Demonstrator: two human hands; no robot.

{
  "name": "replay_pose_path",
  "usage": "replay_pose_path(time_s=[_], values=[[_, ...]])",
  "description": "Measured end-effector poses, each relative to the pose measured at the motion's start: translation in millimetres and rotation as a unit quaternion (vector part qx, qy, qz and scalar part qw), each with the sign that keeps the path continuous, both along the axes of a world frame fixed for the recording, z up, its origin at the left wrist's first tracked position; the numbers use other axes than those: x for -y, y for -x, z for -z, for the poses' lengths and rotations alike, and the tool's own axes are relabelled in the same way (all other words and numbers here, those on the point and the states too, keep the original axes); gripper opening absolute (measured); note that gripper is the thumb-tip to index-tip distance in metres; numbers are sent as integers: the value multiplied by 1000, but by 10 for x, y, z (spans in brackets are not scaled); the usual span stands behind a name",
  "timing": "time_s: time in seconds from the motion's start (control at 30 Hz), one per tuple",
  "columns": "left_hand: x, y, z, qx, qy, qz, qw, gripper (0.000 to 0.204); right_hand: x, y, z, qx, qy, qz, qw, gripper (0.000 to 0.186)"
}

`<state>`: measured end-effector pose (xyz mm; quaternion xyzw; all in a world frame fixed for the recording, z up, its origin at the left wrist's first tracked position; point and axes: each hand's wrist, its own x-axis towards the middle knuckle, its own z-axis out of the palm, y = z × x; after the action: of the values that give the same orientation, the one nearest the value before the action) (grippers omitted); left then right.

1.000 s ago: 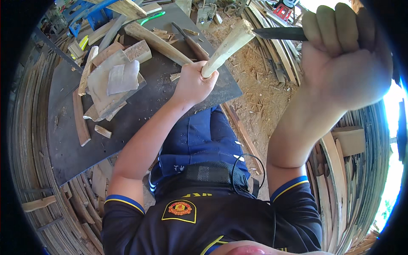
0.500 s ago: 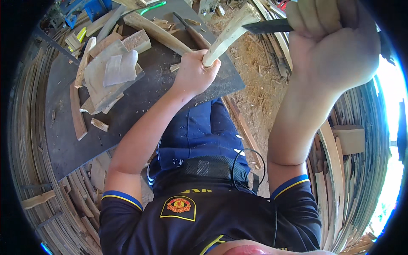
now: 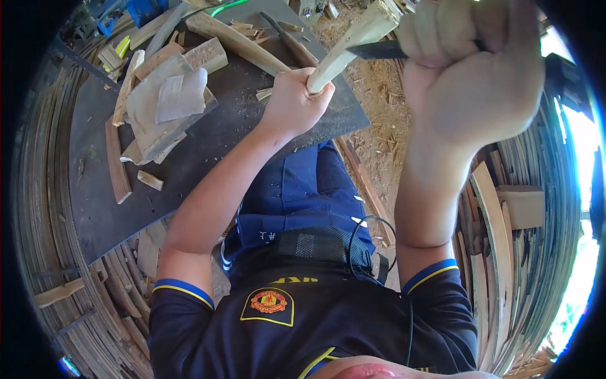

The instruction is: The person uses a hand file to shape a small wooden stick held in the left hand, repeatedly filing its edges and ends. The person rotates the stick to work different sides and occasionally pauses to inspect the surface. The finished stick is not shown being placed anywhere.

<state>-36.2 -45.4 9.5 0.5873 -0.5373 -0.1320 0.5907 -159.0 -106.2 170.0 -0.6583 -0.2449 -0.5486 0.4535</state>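
My left hand (image 3: 297, 104) is closed round the lower end of a pale, whittled wooden stick (image 3: 328, 69), which slants up to the right. At the upper right, my right hand (image 3: 473, 85) is wrapped round a dark flat blade (image 3: 379, 52), its handle hidden in my fingers. The blade's pointed end lies against or just over the stick, below its wider top; contact is hard to tell. Behind my left hand, a long wooden piece (image 3: 237, 44) and a dark tool with a wooden handle (image 3: 297, 54) lie on the dark worktop (image 3: 240, 120).
Wood offcuts (image 3: 158, 107) and small chips are piled on the worktop's left, near blue plastic items (image 3: 145, 12) and a green-handled item (image 3: 227, 6). Stacked planks (image 3: 511, 240) line both sides. The dirt floor (image 3: 372, 126) has scattered shavings and a long board (image 3: 363, 177).
My right hand has moved left and slightly up, carrying the blade further across the stick. My left hand and the stick have risen slightly and shifted a little to the right.
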Motion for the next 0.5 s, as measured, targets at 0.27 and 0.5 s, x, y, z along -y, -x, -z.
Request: replay_pose_path(time_s=[0.27,0.5], values=[[-73,-59,-82,50,-41,30,997,22,-267,-183,558,-77,-289,124,946,46],[-335,-56,-326,224,-128,101,961,31,-68,377,862,28,-459,66,885,31]])
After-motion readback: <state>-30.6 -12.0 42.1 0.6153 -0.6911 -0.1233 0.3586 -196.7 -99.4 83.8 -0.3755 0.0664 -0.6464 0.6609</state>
